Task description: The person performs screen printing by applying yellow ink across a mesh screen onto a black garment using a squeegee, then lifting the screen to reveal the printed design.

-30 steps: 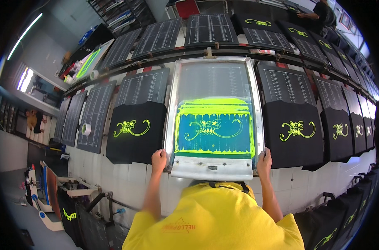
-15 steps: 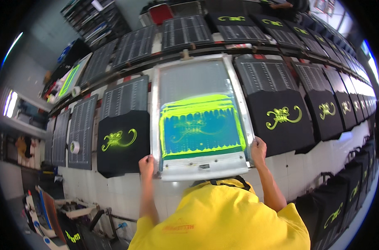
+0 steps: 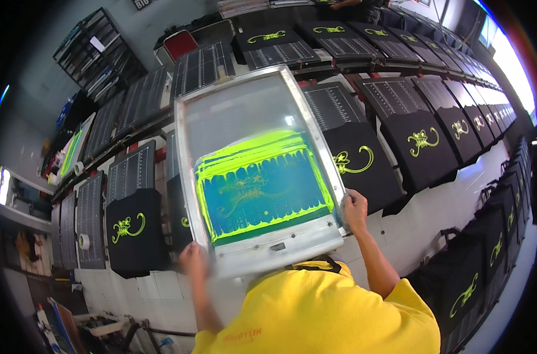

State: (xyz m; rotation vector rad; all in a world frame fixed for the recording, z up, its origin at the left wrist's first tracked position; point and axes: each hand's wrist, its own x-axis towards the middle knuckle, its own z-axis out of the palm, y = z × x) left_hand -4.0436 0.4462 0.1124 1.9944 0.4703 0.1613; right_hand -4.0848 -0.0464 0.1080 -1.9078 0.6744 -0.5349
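Between my hands is a screen printing frame (image 3: 317, 138) with a silvery metal rim. Bright yellow-green ink (image 3: 256, 144) lies in a thick band and along the edges of its blue stencil (image 3: 262, 186), where a scroll-like motif shows. My left hand (image 3: 194, 259), blurred, is closed on the frame's near left corner. On the near right corner my right hand (image 3: 355, 209) is closed too. Black shirts with yellow-green prints lie on boards at both sides: one shirt (image 3: 177, 209) peeks out left of the frame, and another (image 3: 368, 177) is partly covered at its right.
A further printed shirt (image 3: 141, 248) and a white tape roll (image 3: 83, 242) on a bare board lie to the left. Rows of boards with shirts (image 3: 427, 162) run off to the right. Behind me on the right hangs another shirt row (image 3: 480, 268). A person's arm (image 3: 344, 5) shows far back.
My hands have carried the screen rightward along the boards and turned it anticlockwise. A printed shirt that it covered now shows partly at its left. My view has swung with it.
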